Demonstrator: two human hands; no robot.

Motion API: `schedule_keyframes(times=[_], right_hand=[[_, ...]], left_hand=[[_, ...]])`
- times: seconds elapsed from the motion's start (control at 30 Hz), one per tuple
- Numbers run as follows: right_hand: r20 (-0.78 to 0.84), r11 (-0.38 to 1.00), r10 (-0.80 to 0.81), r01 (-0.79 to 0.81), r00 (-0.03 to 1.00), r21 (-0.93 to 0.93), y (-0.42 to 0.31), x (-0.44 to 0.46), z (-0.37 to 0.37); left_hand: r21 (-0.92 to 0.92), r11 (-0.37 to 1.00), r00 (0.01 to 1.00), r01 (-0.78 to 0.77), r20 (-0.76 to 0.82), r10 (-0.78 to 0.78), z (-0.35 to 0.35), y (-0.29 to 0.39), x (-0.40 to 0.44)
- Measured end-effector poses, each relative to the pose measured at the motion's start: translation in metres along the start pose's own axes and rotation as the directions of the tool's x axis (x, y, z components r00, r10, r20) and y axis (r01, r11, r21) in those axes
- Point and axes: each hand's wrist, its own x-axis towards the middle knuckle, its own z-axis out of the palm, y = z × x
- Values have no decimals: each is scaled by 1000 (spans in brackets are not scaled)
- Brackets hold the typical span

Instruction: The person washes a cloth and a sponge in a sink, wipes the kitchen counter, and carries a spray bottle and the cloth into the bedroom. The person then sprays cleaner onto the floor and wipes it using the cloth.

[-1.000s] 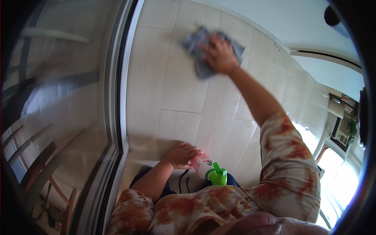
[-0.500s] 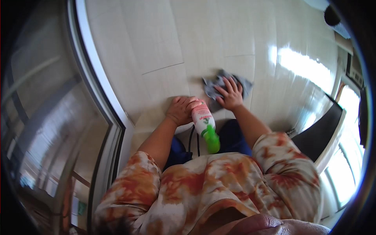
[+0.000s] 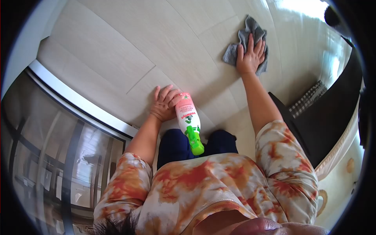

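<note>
My left hand (image 3: 164,103) rests on the floor with its fingers spread. Its thumb side is against the lower end of a spray bottle (image 3: 187,110). The bottle is pink and white with a bright green trigger head pointing toward my body. Part of the left thumb side is hidden by the bottle. Farther out to the right, my right hand (image 3: 252,56) presses palm down on a grey cloth (image 3: 252,28), fingers stretched out over it. The cloth is crumpled and spreads out beyond the fingers on the pale tiled floor (image 3: 156,39).
A glass sliding door (image 3: 78,156) with a metal track (image 3: 78,97) runs along my left. On the right are a black panel (image 3: 329,117) and a checkered item (image 3: 308,100). My knees (image 3: 175,149) are just behind the bottle. A dark round object (image 3: 333,16) is at the upper right.
My right hand has pushed the cloth farther away and to the right. The view has turned. My left hand stays beside the bottle, its fingers more visibly spread.
</note>
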Motion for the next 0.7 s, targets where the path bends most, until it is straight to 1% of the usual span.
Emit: schedule_keyframes(times=[0.03, 0.07, 0.1, 0.17, 0.3, 0.33, 0.37, 0.4, 0.43, 0.47, 0.5, 0.53, 0.57, 0.6, 0.63, 0.67, 0.7], right_hand=[[-11, 999, -38, 38, 999, 25, 2, 5, 0], [-16, 998, -58, 59, 998, 24, 6, 15, 2], [-8, 998, -65, 65, 998, 26, 8, 22, 3], [-38, 995, -94, 95, 995, 25, 10, 38, 4], [-56, 999, -34, 36, 998, 30, 15, 61, 9], [-139, 1000, -17, 18, 990, 6, 12, 67, 9], [-147, 1000, -3, 4, 989, 8, -2, 74, 1], [-57, 984, 176, -176, 983, 3, -24, 82, -11], [23, 933, 361, -361, 932, -16, -46, 82, -18], [7, 931, 364, -364, 931, 28, -75, 75, -16], [117, 970, 241, -243, 963, 0, -111, 59, -31], [654, 998, 10, -49, 757, 41, -121, 59, -25], [-191, 945, -279, 305, 941, 119, -146, 11, 8], [-137, 901, -384, 403, 913, 160, -170, -11, 9], [-159, 756, -482, 501, 862, 422, -173, -40, 6], [-163, 684, -607, 616, 777, 391, -172, -57, 11], [-138, 644, -644, 631, 752, 432, -156, -71, 14]], left_hand=[[-16, 1000, 1000, 9, 16, -9, 0, 0, -1], [-9, 1000, 1000, -1, 0, 1, 0, 0, 3], [2, 1000, 1000, -10, -20, 10, 1, -1, 2], [35, 999, 1000, -2, -7, 2, 2, -1, 2], [83, 997, 1000, -4, 19, 3, 1, -1, -1], [102, 995, 1000, -12, 22, 9, 2, 1, -1], [105, 994, 999, -27, 27, 24, 1, 2, -2], [118, 993, 999, -13, 41, 9, 0, 3, -2], [130, 991, 998, -13, 56, 6, -1, 3, 0], [144, 990, 999, -16, 41, 10, -4, 8, 3], [173, 984, 998, -42, 42, 36, 0, 5, 0], [196, 978, 997, -75, 41, 68, 7, -8, -7], [312, 943, 993, -116, 22, 115, 20, -21, -16], [415, 889, 981, -193, 60, 185, 23, -34, -20], [410, 893, 978, -186, -12, 209, 27, -31, -16], [466, 859, 967, -213, -24, 253, 23, -26, -10], [465, 868, 976, -175, -33, 214, 20, -10, -6]])
